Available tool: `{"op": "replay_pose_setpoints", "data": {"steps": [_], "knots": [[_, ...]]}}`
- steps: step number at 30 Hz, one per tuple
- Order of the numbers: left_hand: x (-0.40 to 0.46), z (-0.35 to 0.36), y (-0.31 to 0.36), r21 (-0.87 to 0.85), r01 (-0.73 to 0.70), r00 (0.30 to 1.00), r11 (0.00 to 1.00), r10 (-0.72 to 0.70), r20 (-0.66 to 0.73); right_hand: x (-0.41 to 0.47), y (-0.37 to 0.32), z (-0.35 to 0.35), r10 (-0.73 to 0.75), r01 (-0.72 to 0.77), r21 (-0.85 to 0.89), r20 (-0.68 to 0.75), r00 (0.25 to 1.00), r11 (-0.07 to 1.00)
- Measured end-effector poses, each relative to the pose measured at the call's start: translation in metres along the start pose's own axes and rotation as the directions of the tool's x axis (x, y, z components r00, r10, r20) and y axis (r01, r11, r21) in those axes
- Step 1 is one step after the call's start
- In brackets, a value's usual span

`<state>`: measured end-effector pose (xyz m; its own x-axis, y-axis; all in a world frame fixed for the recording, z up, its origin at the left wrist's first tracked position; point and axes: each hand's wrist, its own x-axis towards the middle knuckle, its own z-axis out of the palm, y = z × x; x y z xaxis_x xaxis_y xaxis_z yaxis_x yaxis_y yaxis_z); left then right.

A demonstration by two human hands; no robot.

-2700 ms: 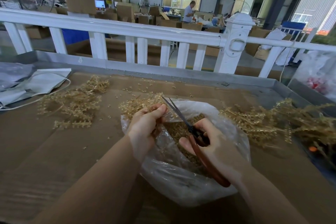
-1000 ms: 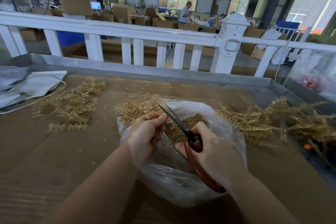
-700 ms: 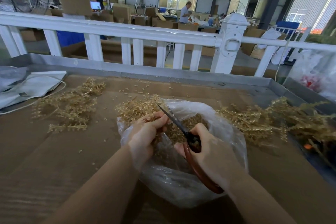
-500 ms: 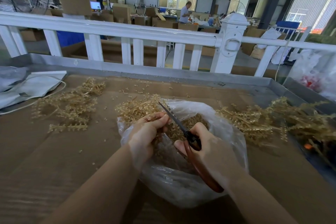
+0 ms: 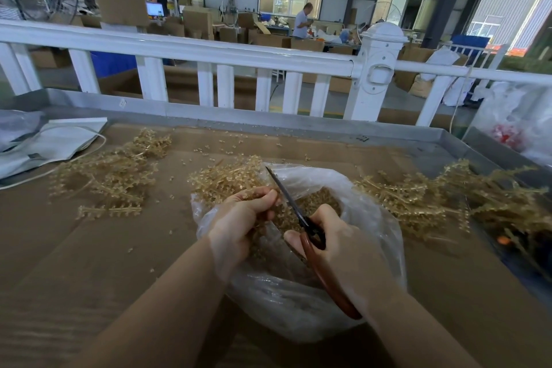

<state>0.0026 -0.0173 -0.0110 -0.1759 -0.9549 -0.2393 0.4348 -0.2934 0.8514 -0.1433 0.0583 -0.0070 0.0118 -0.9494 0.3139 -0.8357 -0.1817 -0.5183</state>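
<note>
On the far left of the cardboard-lined counter [image 5: 74, 263] lies a loose heap of golden plastic stems [image 5: 110, 176], well apart from the work. Nearer the middle, the left hand [image 5: 236, 221] has its fingers curled round a small sprig [image 5: 252, 193], holding it over the mouth of a clear plastic bag [image 5: 298, 317]. Just beside those fingertips the scissors [image 5: 294, 208] point up and away, blades nearly together, their red handle gripped by the right hand [image 5: 340, 248]. This looks like the snipping step: small pieces cut from the sprig so they drop into the bag, which holds a bed of golden clippings [image 5: 322, 200]. The next move, as I judge it, calls for feeding the sprig between the blades, clear of the thumb. To the right, touching the bag, a bigger heap of uncut branches [image 5: 424, 197] lies ready
</note>
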Motion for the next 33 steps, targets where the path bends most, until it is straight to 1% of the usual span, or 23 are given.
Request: {"op": "replay_pose_setpoints", "data": {"steps": [8,12,15,19,22,29,33], "knots": [[0.0,-0.003,-0.002,0.05,0.013,0.999,0.999,-0.015,0.042,0.002,-0.001,0.0,0.005,-0.006,0.023,0.034,0.999,1.0],[0.001,-0.002,-0.003,0.054,0.006,0.999,0.999,-0.008,0.043,0.001,-0.001,0.001,0.011,-0.012,0.028,0.01,1.0,1.0],[0.002,-0.004,-0.003,0.051,-0.014,0.998,0.999,0.011,0.06,0.001,-0.003,0.002,0.035,-0.034,0.069,-0.007,0.999,0.997],[0.004,-0.006,-0.005,0.1,0.025,0.994,0.995,-0.036,0.104,0.005,-0.005,0.001,0.062,-0.063,0.139,0.01,0.998,0.988],[0.004,-0.006,-0.005,0.108,0.033,0.993,0.994,-0.044,0.109,0.007,-0.006,0.0,0.066,-0.072,0.13,0.044,0.997,0.989],[0.004,-0.007,-0.005,0.133,0.046,0.991,0.99,-0.062,0.122,0.009,-0.005,0.004,0.052,-0.055,0.08,0.039,0.998,0.995],[0.006,-0.008,-0.005,0.133,0.043,0.991,0.99,-0.059,0.124,0.01,-0.004,0.004,0.057,-0.06,0.082,0.04,0.998,0.995]]}}
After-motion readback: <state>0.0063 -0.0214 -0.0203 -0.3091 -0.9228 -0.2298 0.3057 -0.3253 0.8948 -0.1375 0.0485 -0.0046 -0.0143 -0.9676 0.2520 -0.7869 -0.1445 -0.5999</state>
